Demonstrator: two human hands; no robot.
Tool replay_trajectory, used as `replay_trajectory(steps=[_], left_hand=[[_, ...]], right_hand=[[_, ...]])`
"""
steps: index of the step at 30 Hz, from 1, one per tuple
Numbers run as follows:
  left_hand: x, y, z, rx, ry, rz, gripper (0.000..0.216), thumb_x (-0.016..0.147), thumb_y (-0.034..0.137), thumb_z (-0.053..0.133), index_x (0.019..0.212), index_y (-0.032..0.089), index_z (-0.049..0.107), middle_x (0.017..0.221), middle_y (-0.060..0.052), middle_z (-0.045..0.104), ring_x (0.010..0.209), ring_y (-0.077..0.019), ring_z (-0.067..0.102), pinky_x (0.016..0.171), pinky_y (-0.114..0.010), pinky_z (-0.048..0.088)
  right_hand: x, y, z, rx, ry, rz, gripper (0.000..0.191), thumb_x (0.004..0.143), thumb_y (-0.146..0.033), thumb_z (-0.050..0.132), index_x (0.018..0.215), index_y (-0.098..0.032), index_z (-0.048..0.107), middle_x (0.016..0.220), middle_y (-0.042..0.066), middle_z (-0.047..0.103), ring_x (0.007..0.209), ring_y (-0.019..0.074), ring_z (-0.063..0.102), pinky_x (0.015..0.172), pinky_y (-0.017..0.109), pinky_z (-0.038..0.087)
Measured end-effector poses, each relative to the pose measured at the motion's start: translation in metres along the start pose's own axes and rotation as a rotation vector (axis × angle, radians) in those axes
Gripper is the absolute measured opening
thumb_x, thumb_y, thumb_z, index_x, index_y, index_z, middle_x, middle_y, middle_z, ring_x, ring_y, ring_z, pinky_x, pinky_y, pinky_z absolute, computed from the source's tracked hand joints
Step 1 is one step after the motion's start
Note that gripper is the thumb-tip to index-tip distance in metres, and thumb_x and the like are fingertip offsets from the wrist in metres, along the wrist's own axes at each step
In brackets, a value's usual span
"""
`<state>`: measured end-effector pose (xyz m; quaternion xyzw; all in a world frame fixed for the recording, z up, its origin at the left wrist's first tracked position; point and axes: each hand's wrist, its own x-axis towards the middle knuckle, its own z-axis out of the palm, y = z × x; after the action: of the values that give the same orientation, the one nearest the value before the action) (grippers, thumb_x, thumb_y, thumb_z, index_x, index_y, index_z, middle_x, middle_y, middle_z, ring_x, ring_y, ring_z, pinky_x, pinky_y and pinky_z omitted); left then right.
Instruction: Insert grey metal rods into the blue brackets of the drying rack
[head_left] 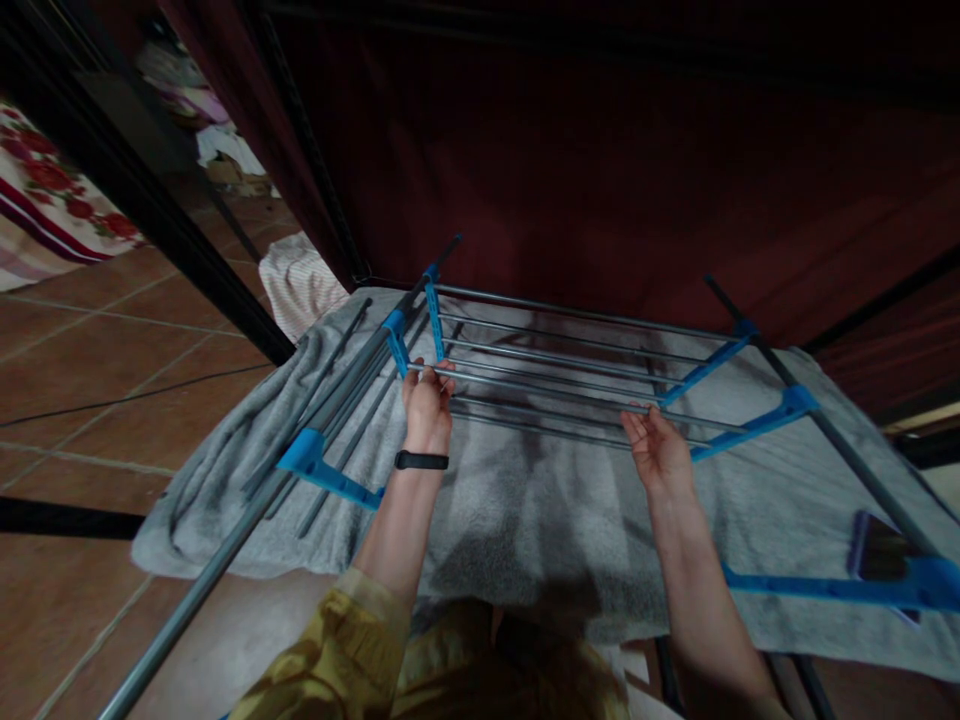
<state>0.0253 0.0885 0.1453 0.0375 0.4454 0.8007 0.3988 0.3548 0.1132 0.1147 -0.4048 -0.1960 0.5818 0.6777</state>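
Rack [551, 360] rests on grey blanket [525, 510]. Left hand [427, 405] has fingers curled round one metal rod [540, 389], right hand [661, 450] pinches the same rod (blue brackets [799, 401] both sides)

The brackets [799, 400] are coloured bright blue, the rods [195, 600] grey — blanket [525, 520] grey, curtain [600, 180] dark red, sleeve [330, 640] yellow, wristband [421, 460] black — and a cloth [49, 175] is patterned with red flowers.
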Motion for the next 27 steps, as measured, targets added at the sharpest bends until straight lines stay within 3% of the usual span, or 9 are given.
replay_trajectory(steps=[16, 27], left_hand=[[-0.0001, 0.0, -0.0042, -0.009, -0.023, -0.019, 0.023, 0.09, 0.007, 0.045, 0.109, 0.02, 0.046, 0.081, -0.002, 0.067, 0.061, -0.0097, 0.062, 0.054, -0.019, 0.046], [-0.0011, 0.0013, -0.0037, -0.004, -0.033, -0.023, 0.013, 0.091, 0.008, 0.046, 0.098, 0.018, 0.051, 0.076, -0.001, 0.066, 0.057, -0.008, 0.06, 0.053, -0.018, 0.047]], right_hand=[[0.0013, 0.0028, -0.0034, 0.014, -0.021, -0.021, 0.013, 0.076, -0.015, 0.077, 0.074, -0.017, 0.064, 0.071, -0.002, 0.071, 0.07, 0.0118, 0.072, 0.081, 0.029, 0.064], [0.001, 0.0074, -0.0071, 0.007, -0.054, -0.07, 0.022, 0.072, -0.019, 0.082, 0.068, -0.018, 0.061, 0.069, -0.003, 0.07, 0.07, 0.0112, 0.072, 0.085, 0.031, 0.062]])
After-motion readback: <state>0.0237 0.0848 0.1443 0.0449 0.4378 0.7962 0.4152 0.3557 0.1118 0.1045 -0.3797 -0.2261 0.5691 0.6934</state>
